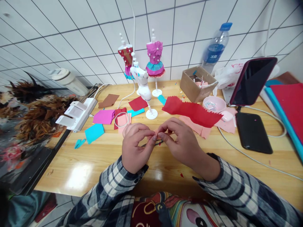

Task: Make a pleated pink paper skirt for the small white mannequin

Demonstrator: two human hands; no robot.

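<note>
At the clock's centre, a small pink fabric piece (156, 132) is pinched by the left hand (136, 145) and the right hand (181, 143), each with thumb and forefinger drawn narrow at the tips; they hide much of it, so its shape is hard to judge. Toward one o'clock, one cardboard box (189, 88) holds pink scraps (201, 84); at two, one pink bowl (223, 104) contains small pale bits (210, 105). Three mannequins (143, 83) stand between eleven and twelve, two dressed in coloured fabric

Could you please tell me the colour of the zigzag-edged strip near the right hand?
The strip is red, best seen in the head view.
</note>
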